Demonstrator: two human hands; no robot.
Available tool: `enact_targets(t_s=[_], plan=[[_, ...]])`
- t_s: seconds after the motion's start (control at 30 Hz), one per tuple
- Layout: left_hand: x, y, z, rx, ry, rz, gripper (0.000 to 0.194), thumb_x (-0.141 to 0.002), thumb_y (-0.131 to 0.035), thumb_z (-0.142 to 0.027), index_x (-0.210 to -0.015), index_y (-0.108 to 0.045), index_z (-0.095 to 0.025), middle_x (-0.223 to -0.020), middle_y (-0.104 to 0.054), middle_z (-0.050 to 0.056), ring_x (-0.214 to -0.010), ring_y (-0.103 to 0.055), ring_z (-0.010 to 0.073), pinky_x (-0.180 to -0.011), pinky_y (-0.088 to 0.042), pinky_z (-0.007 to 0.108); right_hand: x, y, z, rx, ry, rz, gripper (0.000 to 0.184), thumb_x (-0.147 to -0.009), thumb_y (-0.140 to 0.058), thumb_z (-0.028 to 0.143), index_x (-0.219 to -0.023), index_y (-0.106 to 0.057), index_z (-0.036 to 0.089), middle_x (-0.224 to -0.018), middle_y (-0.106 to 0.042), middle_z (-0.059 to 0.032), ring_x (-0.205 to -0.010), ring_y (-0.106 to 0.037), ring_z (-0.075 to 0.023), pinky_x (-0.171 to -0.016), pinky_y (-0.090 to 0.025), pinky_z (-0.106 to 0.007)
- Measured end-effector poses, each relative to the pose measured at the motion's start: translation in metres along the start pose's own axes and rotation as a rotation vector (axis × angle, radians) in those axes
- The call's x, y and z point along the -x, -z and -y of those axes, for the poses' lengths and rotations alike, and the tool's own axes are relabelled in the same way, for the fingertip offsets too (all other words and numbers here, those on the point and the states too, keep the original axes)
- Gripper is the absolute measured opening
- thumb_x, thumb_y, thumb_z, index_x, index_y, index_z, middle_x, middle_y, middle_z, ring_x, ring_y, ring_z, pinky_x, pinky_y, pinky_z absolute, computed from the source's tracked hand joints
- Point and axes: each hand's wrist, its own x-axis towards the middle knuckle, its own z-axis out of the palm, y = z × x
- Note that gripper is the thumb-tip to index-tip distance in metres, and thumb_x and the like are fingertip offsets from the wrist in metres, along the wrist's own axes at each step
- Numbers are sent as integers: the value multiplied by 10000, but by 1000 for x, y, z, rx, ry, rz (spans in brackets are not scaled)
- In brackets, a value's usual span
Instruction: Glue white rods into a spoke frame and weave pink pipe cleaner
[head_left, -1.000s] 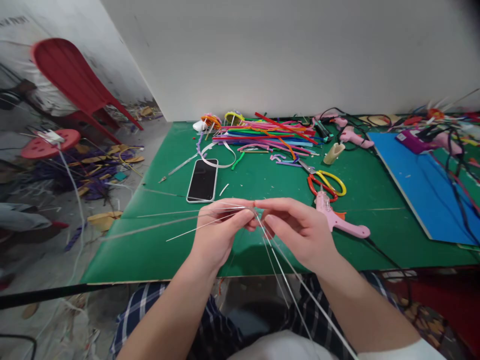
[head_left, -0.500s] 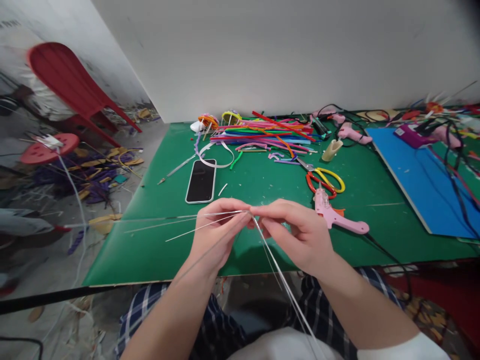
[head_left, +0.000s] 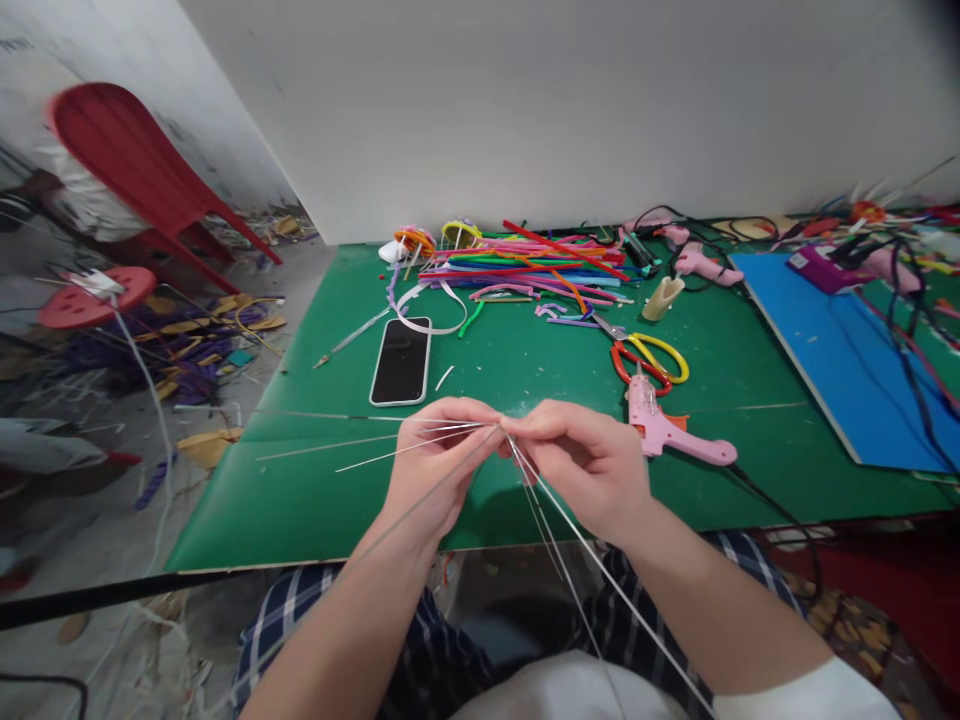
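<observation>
Several thin, silvery wires [head_left: 570, 522] meet between my two hands above the front of the green table. My left hand [head_left: 435, 465] pinches the bundle near where the strands cross, and loose ends fan out to the left past its fingers. Fingertips of my right hand [head_left: 589, 460] press on the same crossing point, touching the left fingertips. From there other strands run down toward my lap, spread apart. Exactly how the wires are joined is hidden by the fingers.
Beyond my hands lie a phone [head_left: 401, 362], scissors [head_left: 660, 360] with red and yellow handles, and a pink glue gun [head_left: 660, 430]. Colourful pipe cleaners [head_left: 525, 262] are heaped at the back. A blue board [head_left: 840, 370] is on the right, a red chair [head_left: 135, 165] at left.
The wires hanging toward my lap have spread further apart, some swinging right. My right hand has shifted slightly left; both hands keep their pinch.
</observation>
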Motion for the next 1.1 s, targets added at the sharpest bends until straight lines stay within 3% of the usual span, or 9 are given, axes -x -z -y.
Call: enact_targets(t_s=[0.17, 0.4, 0.67, 0.87, 1.1], plan=[[0, 2, -1, -5, -72, 13, 91, -620, -733, -186, -683, -684, -229, -648, -655, -18, -531, -608, 111, -505, -509, 222, -2, 5, 2, 1, 7, 72, 338, -814, -455, 94, -1030, -635, 281, -753, -610, 8, -612, -553, -75, -576, -477, -230], [3, 5, 1, -35, -181, 57, 121, -637, -723, -172, -730, -689, -244, -666, -652, -21, -570, -611, 106, -527, -502, 207, 1, 2, 8, 50, 31, 33, 329, -803, -469, 79, -1038, -624, 249, -790, -645, -2, -703, -594, -96, -654, -504, -250], [3, 2, 5, -5, -263, 147, 69, -670, -703, -201, -725, -678, -234, -625, -604, -16, -611, -564, 110, -528, -461, 217, -2, 0, 17, 224, 249, 12, 336, -743, -443, 20, -945, -646, 195, -753, -666, -26, -686, -604, -109, -634, -513, -257], [4, -1, 7, 3, -318, 126, 54, -669, -707, -221, -707, -679, -247, -609, -597, -17, -580, -552, 103, -536, -449, 233, 0, -3, 20, 289, 317, -2, 373, -734, -422, 11, -970, -632, 209, -763, -673, -28, -702, -617, -111, -612, -519, -244], [4, 5, 4, -52, -342, 185, 86, -668, -706, -203, -737, -685, -250, -623, -618, -10, -592, -576, 124, -552, -462, 267, -1, 4, 22, 215, 252, 79, 332, -741, -443, 17, -956, -633, 185, -784, -681, -27, -698, -612, -103, -645, -511, -246]])
